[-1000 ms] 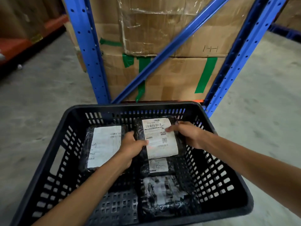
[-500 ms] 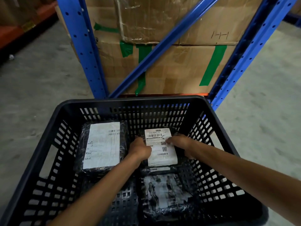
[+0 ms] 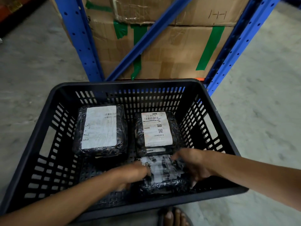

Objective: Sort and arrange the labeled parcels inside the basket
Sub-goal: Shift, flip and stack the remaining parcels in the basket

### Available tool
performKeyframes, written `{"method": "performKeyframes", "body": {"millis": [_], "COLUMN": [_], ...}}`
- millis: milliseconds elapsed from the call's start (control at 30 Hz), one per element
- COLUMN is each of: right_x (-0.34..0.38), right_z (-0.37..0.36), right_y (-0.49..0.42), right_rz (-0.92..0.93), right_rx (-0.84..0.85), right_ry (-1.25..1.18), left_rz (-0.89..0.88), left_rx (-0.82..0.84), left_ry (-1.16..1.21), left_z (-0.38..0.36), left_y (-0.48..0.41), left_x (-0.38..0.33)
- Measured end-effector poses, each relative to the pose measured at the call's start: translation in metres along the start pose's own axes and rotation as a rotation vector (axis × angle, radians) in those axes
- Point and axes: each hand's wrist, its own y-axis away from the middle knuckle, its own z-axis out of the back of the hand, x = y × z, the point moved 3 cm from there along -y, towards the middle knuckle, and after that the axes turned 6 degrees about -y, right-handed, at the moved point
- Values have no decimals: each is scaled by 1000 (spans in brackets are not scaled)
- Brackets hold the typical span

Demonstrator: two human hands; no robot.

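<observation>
A black slatted plastic basket (image 3: pixel 53 128) sits on the concrete floor. Inside lie black-wrapped parcels with white labels. One parcel (image 3: pixel 101 129) rests at the back left. Another, labelled 310-BAL17 (image 3: pixel 156 128), lies at the back right on top of a further parcel whose label edge shows beneath it. A third parcel (image 3: pixel 162 173) is at the front right, blurred. My left hand (image 3: pixel 132 173) grips its left side and my right hand (image 3: pixel 192 163) grips its right side.
A blue steel rack (image 3: pixel 78 39) with a diagonal brace stands right behind the basket, holding large cardboard boxes (image 3: pixel 175 51) with green tape. Concrete floor lies on both sides. A foot in a sandal (image 3: pixel 174 216) shows at the bottom edge.
Both hands let go of the 310-BAL17 parcel, now resting at the back right, and came toward me onto the front right parcel. The view has tilted down.
</observation>
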Motion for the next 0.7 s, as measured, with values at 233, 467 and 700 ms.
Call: {"method": "performKeyframes", "body": {"millis": [233, 467, 700], "right_x": [0, 24, 70], "right_z": [-5, 40, 26], "right_y": [21, 89, 90], "right_rz": [169, 540, 609], "right_rx": [-48, -149, -211], "right_ry": [188, 324, -226], "left_rz": [18, -231, -492], "left_rx": [40, -86, -368], "left_ry": [179, 330, 480], "left_z": [6, 53, 69], "left_y": [-9, 37, 47], "left_x": [0, -14, -47]}}
